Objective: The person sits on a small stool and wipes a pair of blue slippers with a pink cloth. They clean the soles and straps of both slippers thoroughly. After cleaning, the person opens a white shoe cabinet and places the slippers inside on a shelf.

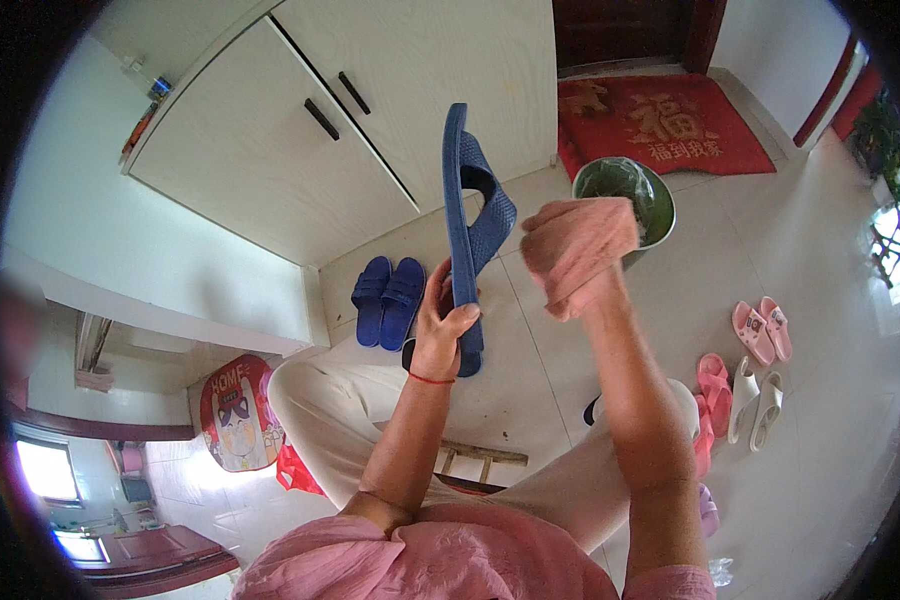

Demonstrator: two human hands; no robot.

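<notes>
A blue slide sandal (457, 225) is held up on edge by my left hand (445, 330), which grips it near its lower end. Its textured strap faces right. My right hand (592, 296) is mostly wrapped in a pink cloth (581, 244), held to the right of the sandal and apart from it. Behind the cloth stands a green bin (656, 202) with a clear plastic liner. A pair of dark blue slippers (390, 300) lies on the floor left of my left hand.
White cabinet doors (420, 97) stand ahead, beside a red doormat (675, 124). At the right lie light pink slippers (765, 330), darker pink slippers (714, 382) and white slippers (766, 412). A patterned mat (236, 420) lies at the left. A wooden stool edge (484, 452) shows between my legs.
</notes>
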